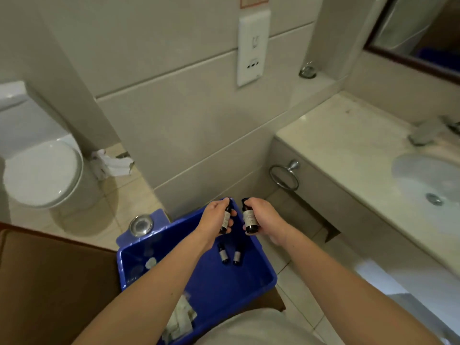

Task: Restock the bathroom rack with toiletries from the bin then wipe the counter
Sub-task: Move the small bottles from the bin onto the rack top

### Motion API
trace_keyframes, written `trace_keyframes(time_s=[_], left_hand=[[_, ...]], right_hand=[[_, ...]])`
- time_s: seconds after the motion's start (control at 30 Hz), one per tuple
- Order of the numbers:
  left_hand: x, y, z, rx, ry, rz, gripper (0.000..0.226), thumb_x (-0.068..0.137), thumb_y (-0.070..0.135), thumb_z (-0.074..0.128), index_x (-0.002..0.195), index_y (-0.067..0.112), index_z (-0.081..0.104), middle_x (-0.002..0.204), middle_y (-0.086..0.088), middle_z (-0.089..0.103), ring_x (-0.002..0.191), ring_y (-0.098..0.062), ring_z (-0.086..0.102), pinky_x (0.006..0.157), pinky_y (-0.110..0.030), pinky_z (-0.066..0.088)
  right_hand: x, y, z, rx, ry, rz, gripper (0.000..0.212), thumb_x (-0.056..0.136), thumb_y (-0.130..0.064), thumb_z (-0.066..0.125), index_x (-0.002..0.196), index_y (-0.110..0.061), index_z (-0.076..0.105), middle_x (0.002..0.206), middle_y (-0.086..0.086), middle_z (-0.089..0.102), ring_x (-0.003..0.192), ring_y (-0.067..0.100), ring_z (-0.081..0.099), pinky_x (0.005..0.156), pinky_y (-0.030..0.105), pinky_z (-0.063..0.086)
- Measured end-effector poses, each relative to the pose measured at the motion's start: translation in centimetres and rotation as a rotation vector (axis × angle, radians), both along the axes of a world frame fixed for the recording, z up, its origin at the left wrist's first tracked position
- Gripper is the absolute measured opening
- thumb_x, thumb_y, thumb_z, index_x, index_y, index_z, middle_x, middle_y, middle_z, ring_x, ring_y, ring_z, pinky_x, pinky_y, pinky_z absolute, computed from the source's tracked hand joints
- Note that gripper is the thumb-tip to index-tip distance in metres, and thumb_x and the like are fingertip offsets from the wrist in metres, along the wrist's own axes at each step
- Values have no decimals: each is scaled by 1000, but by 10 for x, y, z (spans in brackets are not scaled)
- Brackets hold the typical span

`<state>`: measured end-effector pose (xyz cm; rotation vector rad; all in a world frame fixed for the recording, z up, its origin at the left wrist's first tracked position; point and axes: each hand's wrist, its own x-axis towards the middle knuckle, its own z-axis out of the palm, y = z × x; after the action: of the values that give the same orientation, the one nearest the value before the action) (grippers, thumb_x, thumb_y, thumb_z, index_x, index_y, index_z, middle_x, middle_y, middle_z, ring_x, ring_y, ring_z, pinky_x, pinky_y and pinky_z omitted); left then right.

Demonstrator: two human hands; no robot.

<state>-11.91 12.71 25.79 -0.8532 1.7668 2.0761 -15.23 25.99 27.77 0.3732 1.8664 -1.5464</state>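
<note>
Left grip is wrapping its fingers round a dark bottle with a pale label, and it's sitting pretty much upright in the palm. Right grip is doing the same with a second dark bottle, cap end up, fingers curling in from the right side. The two are being held just beside each other with a small gap, not touching. Both grips are hanging over the far end of the blue bin.

Down on the bin floor, two small bottles are lying side by side right under the left wrist. Some white packets are bunching up in the near-left corner. The bench is running along the right, well apart from both grips, with the sink set into it.
</note>
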Motion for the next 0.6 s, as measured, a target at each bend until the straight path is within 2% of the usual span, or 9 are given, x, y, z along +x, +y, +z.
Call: trace_keyframes(time_s=[0.13, 0.27, 0.37, 0.5, 0.6], left_hand=[[-15, 19, 23, -26, 45, -105, 22, 96, 32, 54, 90, 10, 55, 72, -3, 58, 52, -12, 50, 45, -25, 42], [-28, 49, 46, -12, 81, -162, 21, 95, 32, 57, 98, 12, 56, 79, -2, 61, 56, -10, 53, 49, -23, 46], [-34, 78, 62, 45, 134, -198, 19, 96, 31, 56, 100, 12, 55, 81, -1, 62, 58, -10, 55, 49, -22, 46], [-40, 130, 83, 107, 189, -309, 18, 98, 31, 51, 98, 14, 59, 79, 0, 64, 62, -12, 57, 58, -25, 46], [-36, 176, 97, 165, 178, -378, 19, 99, 30, 49, 100, 16, 60, 81, 0, 64, 65, -13, 58, 65, -28, 47]], right_hand=[[-1, 28, 24, -46, 34, -110, 24, 97, -27, 45, 111, -9, 51, 85, 12, 54, 61, 24, 58, 54, 32, 54], [-1, 62, 45, -91, 71, -209, 16, 97, -29, 46, 102, -14, 52, 88, 12, 55, 62, 23, 59, 55, 34, 57], [2, 94, 59, -95, 129, -259, 20, 97, -30, 47, 105, -12, 52, 88, 14, 56, 60, 24, 61, 56, 36, 58], [12, 148, 80, -90, 185, -355, 14, 98, -28, 46, 97, -15, 51, 82, 11, 55, 60, 25, 60, 58, 40, 57], [26, 194, 96, -95, 224, -418, 14, 98, -26, 46, 100, -12, 49, 79, 11, 53, 57, 24, 58, 53, 36, 56]])
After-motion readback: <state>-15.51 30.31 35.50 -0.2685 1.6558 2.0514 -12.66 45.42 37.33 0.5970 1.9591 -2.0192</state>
